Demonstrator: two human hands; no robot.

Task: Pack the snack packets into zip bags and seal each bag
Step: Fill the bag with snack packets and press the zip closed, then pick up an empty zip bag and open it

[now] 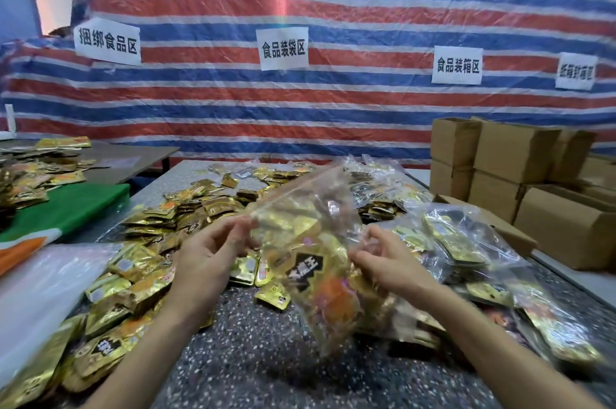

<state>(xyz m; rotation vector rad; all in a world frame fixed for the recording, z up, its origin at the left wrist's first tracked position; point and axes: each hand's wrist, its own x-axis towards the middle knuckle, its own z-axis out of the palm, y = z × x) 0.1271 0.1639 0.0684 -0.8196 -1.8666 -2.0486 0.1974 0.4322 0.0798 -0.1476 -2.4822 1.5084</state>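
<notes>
The zip bag (310, 262) is hanging above the bench (260, 358) at the centre, with gold snack packets showing through its clear wall. Its long axis is running from the mouth at upper left down to the bottom at lower right, tilted off upright; the mouth edge is slanting up toward the right and facing away from the person.

The left hand (206, 252) is reaching in with the forearm low, its grip narrow, thumb and fingers pinching the bag's left top corner. The right hand (383, 258) is curling its fingers round the bag's right edge, its grip closing on the plastic.

Loose snack packets (140, 268) are lying heaped on the bench beneath and behind the bag, crowding the left forearm. Filled bags (456, 235) are piling up just right of the right hand. Cardboard boxes (510, 155) are standing farther right, and a striped tarp (333, 8) with paper signs (283, 48) is hanging behind.
</notes>
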